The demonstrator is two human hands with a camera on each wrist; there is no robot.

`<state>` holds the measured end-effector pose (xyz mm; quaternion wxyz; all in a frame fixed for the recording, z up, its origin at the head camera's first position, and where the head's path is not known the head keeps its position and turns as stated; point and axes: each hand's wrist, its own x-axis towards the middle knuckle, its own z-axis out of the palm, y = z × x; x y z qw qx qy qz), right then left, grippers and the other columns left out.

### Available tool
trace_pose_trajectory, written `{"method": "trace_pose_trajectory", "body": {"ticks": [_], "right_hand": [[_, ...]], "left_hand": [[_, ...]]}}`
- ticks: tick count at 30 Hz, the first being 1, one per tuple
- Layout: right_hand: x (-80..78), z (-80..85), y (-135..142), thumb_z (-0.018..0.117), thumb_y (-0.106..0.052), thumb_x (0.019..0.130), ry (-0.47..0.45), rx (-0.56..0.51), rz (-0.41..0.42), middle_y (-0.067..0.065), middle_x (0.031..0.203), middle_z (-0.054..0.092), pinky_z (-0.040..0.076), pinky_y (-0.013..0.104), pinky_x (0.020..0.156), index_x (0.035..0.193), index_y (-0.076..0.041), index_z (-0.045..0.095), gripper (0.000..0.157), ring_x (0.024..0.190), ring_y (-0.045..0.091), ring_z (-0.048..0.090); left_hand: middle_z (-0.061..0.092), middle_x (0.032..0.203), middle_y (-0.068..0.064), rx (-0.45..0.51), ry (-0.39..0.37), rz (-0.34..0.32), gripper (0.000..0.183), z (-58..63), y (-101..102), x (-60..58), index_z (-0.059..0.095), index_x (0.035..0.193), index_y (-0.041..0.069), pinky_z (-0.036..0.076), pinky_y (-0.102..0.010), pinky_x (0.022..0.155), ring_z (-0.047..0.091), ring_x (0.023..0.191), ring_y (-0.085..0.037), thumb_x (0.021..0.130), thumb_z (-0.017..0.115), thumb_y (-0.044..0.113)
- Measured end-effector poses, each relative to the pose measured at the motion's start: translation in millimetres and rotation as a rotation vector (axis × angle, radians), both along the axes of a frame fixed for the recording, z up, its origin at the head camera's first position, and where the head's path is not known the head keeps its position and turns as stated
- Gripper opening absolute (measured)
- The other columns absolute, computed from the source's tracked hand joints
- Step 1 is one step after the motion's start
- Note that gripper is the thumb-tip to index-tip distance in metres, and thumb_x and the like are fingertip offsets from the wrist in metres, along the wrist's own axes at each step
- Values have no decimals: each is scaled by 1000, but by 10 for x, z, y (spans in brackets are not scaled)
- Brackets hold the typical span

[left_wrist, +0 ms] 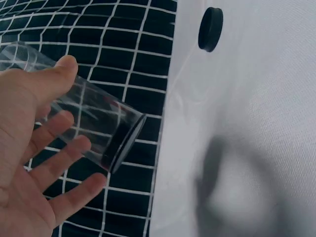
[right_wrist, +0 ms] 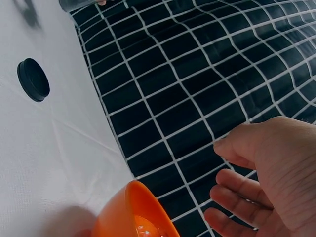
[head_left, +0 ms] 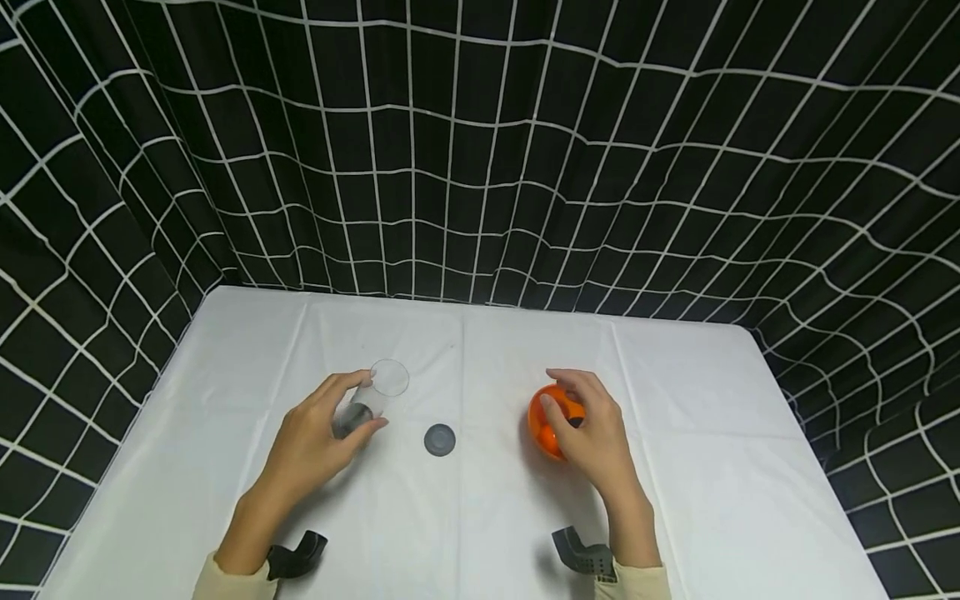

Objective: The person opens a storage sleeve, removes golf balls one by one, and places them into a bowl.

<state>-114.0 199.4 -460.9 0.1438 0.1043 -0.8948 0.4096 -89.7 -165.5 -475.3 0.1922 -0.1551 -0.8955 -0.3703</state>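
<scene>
A clear cylindrical jar [left_wrist: 96,118] with a dark base is held by my left hand [head_left: 313,437], thumb on one side and fingers on the other. The jar's open rim [head_left: 390,362] faces up, and its base looks raised off the cloth. My right hand [head_left: 600,433] hovers above an orange bowl [head_left: 534,417], its fingers loosely bent. The right wrist view shows a gap between those fingers and the bowl. Orange rounded things [head_left: 550,439] lie inside; their kind is unclear. Between the hands, a round dark grey lid [head_left: 439,440] lies flat.
A white cloth [head_left: 480,517] covers the table. Black curtains with white netting [head_left: 480,167] rise along the table's back and both sides. A black bracket [head_left: 298,556] sits at the left wrist and another black bracket [head_left: 581,552] at the right wrist.
</scene>
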Motion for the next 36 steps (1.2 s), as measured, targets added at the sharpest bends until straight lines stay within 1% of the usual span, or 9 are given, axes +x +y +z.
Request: {"method": "trace_pose_trajectory", "body": {"ticks": [3,7,11,15,19,25,29,33,36], "right_hand": [[-22,19,25,74,-7,97,10,4,-5,14,126,70,59,55,102,133,-7,68,37,113,38,73],[-45,45,59,74,-6,97,10,-1,-21,15,125,70,58,56,103,133,-8,68,37,113,38,73],[-48,59,52,73,-7,97,-31,2,-10,13,127,70,58,56,104,134,-8,68,37,115,36,72],[-33,62,43,74,-7,98,-41,4,-2,12,128,69,58,55,104,134,-9,68,37,116,36,72],[-25,48,35,74,-8,98,-38,3,1,14,128,69,57,55,105,133,-10,69,36,116,35,71],[-18,6,27,73,-10,99,-60,12,-5,14,128,69,57,54,105,132,-9,69,34,116,34,71],[-16,3,27,73,-8,98,-59,6,-2,14,127,69,58,54,105,132,-8,69,34,116,35,71],[-11,14,20,72,-8,99,-61,1,-4,13,127,69,57,54,105,131,-9,70,33,116,35,71],[-5,9,8,72,-8,98,-62,-1,-5,12,128,69,58,53,104,131,-9,70,32,115,34,71]], "left_hand": [[73,130,-8,50,-35,-5,61,3,10,-52,63,138,11,64,-47,92,73,118,-28,85,91,20],[71,126,-10,163,-107,-36,61,-15,36,-122,59,138,7,64,-41,95,71,119,-28,85,90,14],[71,123,-12,234,-173,-44,60,-76,42,-126,57,137,5,64,-40,96,69,119,-28,86,89,12],[69,125,-14,224,-207,-49,59,-145,47,-98,53,137,5,63,-40,99,66,122,-29,90,86,15],[67,129,-15,204,-193,-33,58,-185,41,-72,52,137,4,62,-44,99,65,125,-33,91,85,15],[65,134,-14,180,-181,-14,56,-245,16,-55,52,136,4,61,-46,102,66,127,-35,91,84,11],[65,132,-14,213,-192,-18,55,-263,6,-78,52,136,4,61,-49,102,66,125,-36,91,84,11],[66,134,-15,277,-237,-45,56,-306,-5,-115,50,138,4,60,-51,103,65,125,-34,93,82,12],[66,135,-17,301,-264,-55,58,-358,-21,-130,48,139,3,59,-52,104,66,125,-34,93,82,10]]}}
